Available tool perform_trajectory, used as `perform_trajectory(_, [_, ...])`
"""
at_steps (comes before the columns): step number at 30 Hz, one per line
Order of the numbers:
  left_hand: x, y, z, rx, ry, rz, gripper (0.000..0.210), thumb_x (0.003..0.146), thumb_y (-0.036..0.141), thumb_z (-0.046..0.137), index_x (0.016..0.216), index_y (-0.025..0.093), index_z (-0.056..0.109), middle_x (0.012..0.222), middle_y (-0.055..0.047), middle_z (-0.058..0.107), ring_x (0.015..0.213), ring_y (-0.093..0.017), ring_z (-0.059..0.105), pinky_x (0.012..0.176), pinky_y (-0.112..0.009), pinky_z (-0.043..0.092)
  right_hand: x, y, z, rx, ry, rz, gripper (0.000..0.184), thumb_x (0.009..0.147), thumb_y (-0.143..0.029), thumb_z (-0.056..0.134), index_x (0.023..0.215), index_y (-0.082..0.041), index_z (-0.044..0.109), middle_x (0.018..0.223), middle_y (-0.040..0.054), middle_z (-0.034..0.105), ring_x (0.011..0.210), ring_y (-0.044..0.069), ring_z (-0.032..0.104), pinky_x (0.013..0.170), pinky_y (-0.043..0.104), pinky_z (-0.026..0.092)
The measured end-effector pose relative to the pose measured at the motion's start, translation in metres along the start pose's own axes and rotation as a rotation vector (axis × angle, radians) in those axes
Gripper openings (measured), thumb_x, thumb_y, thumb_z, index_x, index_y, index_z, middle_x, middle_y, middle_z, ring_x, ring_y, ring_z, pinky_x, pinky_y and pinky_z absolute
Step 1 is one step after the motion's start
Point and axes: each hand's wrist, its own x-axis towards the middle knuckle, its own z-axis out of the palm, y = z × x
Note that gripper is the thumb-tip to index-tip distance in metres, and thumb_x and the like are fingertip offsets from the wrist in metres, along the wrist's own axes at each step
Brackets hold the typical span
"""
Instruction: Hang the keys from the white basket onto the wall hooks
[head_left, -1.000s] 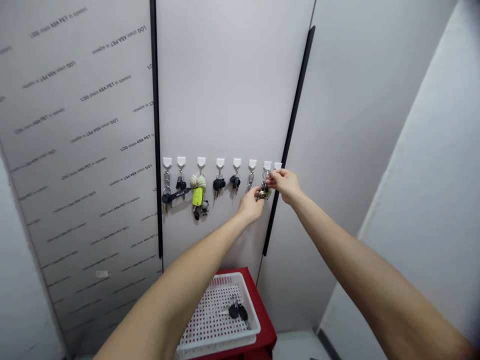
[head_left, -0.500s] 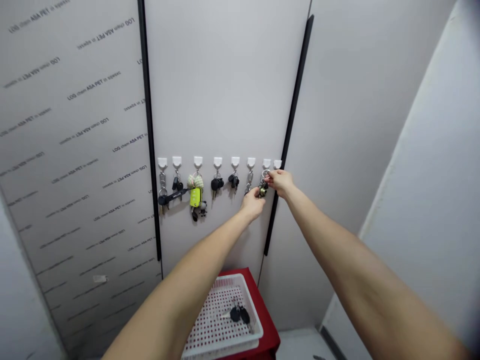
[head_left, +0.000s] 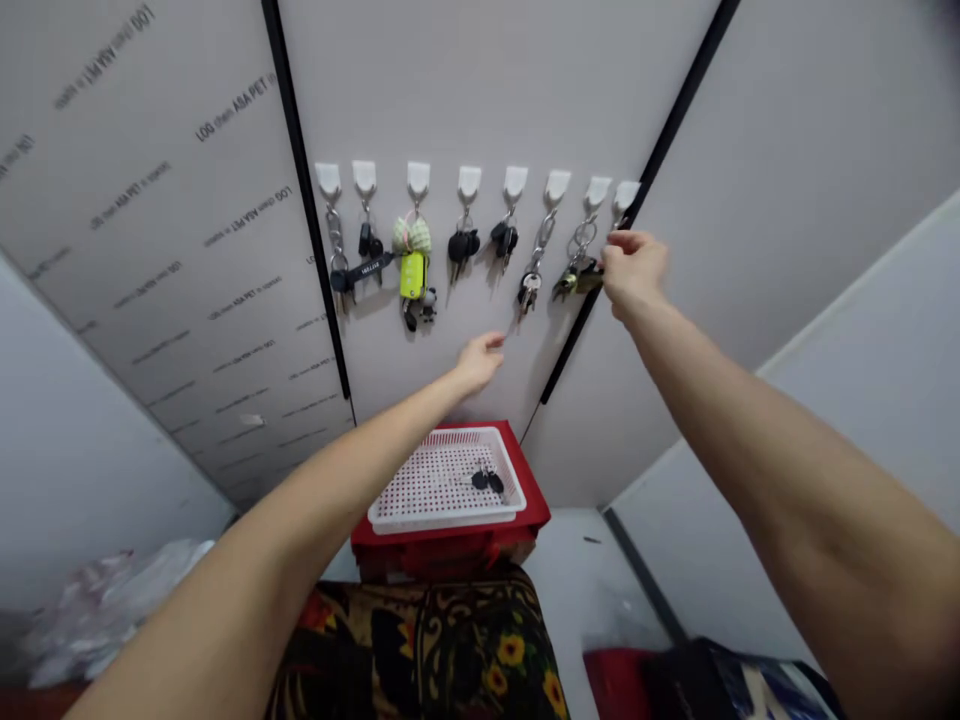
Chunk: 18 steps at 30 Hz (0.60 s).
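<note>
White adhesive hooks [head_left: 469, 182] run in a row across the panel, most with bunches of keys on them. At the right end, a bunch of keys [head_left: 568, 278] hangs by a large metal ring, with a dark olive piece beside it. My right hand [head_left: 637, 268] is raised next to that bunch, just below the last hook [head_left: 625, 197]. Its fingers are curled together, and what they hold, if anything, is hidden. Lower down, my left hand [head_left: 480, 363] is away from the keys, fingers loosely apart and holding nothing. Above it hangs another key bunch [head_left: 529, 288] on a chain.
Below stands a white perforated basket [head_left: 448, 521] on a red box [head_left: 534, 500], with black-headed keys [head_left: 486, 480] inside. A lime key case [head_left: 412, 276] hangs further left. Black vertical strips [head_left: 304, 190] edge the panel. Plastic bags [head_left: 127, 600] lie lower left.
The view has tilted downward. My left hand has let go of the right-end key bunch and dropped away. My right hand has shifted slightly right of the ring, which now hangs from its hook.
</note>
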Motion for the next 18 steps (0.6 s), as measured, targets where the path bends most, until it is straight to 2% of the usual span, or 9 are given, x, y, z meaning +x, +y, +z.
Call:
perform_trajectory(2, [-0.022,-0.031,-0.012,0.096,0.025,-0.069,0.035,0.064,0.007,0.042,0.099,0.01,0.046,0.102,-0.008,0.049,0.09,-0.012,0.045,0.081,-0.025,0.032,-0.032,0.003,-0.003,-0.099,0.069,-0.06,0.024,0.063,-0.013,0.038,0.083,-0.012,0.051,0.078,0.0034,0.053,0.066,0.009,0.048,0.065,0.026,0.039])
perform_trajectory(3, [-0.032,-0.046,-0.017,0.151,0.022,-0.105,0.034,0.064,0.007,0.041,0.098,0.009,0.047,0.101,-0.009,0.05,0.09,-0.012,0.046,0.081,-0.025,0.032,-0.052,0.004,-0.004,-0.129,0.032,-0.087,0.025,0.063,-0.013,0.038,0.084,-0.012,0.051,0.079,0.0038,0.054,0.067,0.009,0.048,0.066,0.026,0.038])
perform_trajectory(4, [-0.042,-0.058,-0.021,0.204,0.008,-0.14,0.034,0.064,0.007,0.041,0.097,0.009,0.048,0.1,-0.01,0.051,0.089,-0.013,0.046,0.081,-0.025,0.032,-0.074,0.005,-0.003,-0.15,-0.079,-0.122,0.025,0.063,-0.013,0.038,0.084,-0.012,0.052,0.08,0.004,0.054,0.067,0.009,0.048,0.066,0.025,0.038])
perform_trajectory(5, [-0.052,-0.069,-0.023,0.255,-0.017,-0.169,0.033,0.064,0.007,0.04,0.095,0.008,0.048,0.098,-0.01,0.052,0.088,-0.013,0.047,0.081,-0.025,0.033,-0.098,0.007,0.0,-0.174,-0.235,-0.154,0.024,0.063,-0.012,0.038,0.082,-0.013,0.053,0.079,0.004,0.055,0.068,0.009,0.048,0.065,0.024,0.038])
perform_trajectory(8, [-0.074,-0.092,-0.025,0.375,-0.1,-0.215,0.029,0.063,0.009,0.041,0.09,0.01,0.052,0.093,-0.008,0.055,0.085,-0.014,0.049,0.079,-0.026,0.034,-0.164,0.018,0.013,-0.321,-0.914,-0.232,0.018,0.063,-0.013,0.041,0.071,-0.016,0.058,0.073,0.0043,0.058,0.07,0.012,0.049,0.067,0.023,0.037])
perform_trajectory(10, [-0.084,-0.1,-0.021,0.424,-0.154,-0.213,0.028,0.062,0.009,0.041,0.086,0.012,0.054,0.09,-0.007,0.056,0.083,-0.014,0.049,0.078,-0.026,0.034,-0.197,0.027,0.023,-0.499,-1.133,-0.358,0.017,0.062,-0.013,0.044,0.07,-0.016,0.059,0.077,0.0065,0.058,0.079,0.017,0.047,0.072,0.029,0.033])
perform_trajectory(14, [-0.096,-0.106,-0.014,0.504,-0.261,-0.173,0.029,0.06,0.007,0.039,0.083,0.012,0.055,0.088,-0.007,0.057,0.081,-0.015,0.05,0.076,-0.027,0.035,-0.229,0.04,0.034,-0.783,-1.219,-0.553,0.018,0.065,-0.015,0.042,0.07,-0.012,0.059,0.08,0.0124,0.057,0.088,0.024,0.04,0.079,0.042,0.022])
perform_trajectory(16, [-0.099,-0.107,-0.013,0.523,-0.269,-0.152,0.028,0.059,0.007,0.038,0.081,0.012,0.055,0.087,-0.007,0.057,0.082,-0.016,0.049,0.076,-0.027,0.034,-0.233,0.04,0.034,-0.839,-1.215,-0.581,0.021,0.067,-0.013,0.039,0.069,-0.011,0.06,0.08,0.0133,0.056,0.09,0.025,0.039,0.081,0.044,0.017])
perform_trajectory(18, [-0.102,-0.108,-0.013,0.508,-0.251,-0.151,0.028,0.058,0.007,0.038,0.08,0.013,0.055,0.087,-0.006,0.057,0.083,-0.016,0.049,0.077,-0.027,0.034,-0.233,0.036,0.032,-0.855,-1.209,-0.565,0.021,0.067,-0.012,0.039,0.069,-0.011,0.06,0.079,0.0128,0.057,0.09,0.024,0.04,0.081,0.043,0.018])
